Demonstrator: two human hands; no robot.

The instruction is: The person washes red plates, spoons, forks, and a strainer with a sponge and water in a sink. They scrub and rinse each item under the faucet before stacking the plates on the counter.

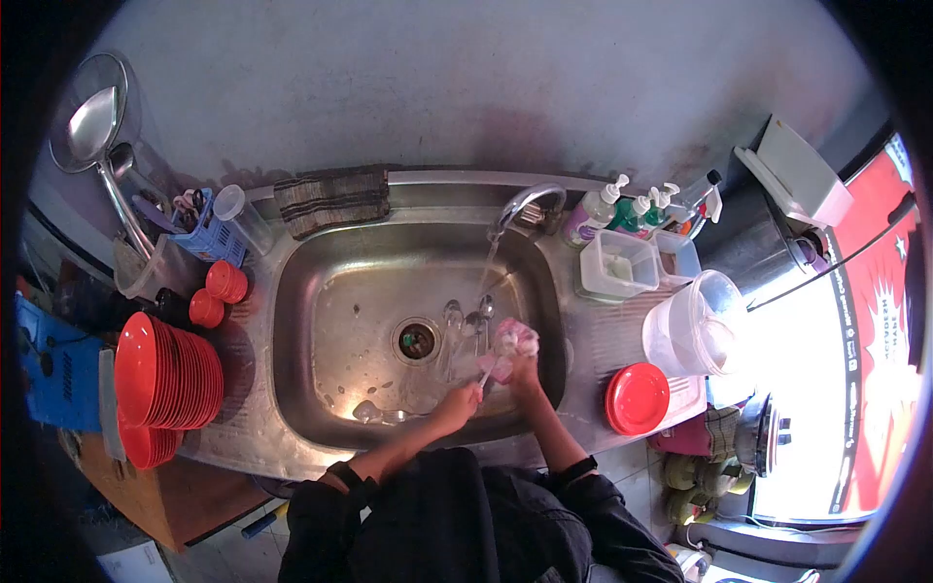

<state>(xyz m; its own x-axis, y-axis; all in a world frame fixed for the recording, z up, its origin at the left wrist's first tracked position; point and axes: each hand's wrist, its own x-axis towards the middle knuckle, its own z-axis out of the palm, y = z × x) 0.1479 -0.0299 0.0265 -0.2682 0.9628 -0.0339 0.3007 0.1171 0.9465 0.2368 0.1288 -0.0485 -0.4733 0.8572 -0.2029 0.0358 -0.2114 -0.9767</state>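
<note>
My left hand [457, 406] is closed around the handle of a slim utensil [487, 375], whose far end is hidden in a pink sponge. Wrapped around that pink sponge [507, 342], white with suds, is my right hand [525, 369]. Both hands are over the right half of a steel sink [335, 262]. Several spoons [453, 313] lie on the sink floor just beyond the sponge. Another spoon [367, 412] rests near the front wall, left of my left forearm. Water runs from the curved tap [530, 194] onto the spoons.
Stacked red bowls [170, 374] and a blue utensil basket [199, 233] stand on the left. Right of the sink are pump bottles [593, 209], a clear square container [618, 264], a plastic bucket [692, 325] and red plates [638, 398]. A cloth [330, 201] hangs at the back edge.
</note>
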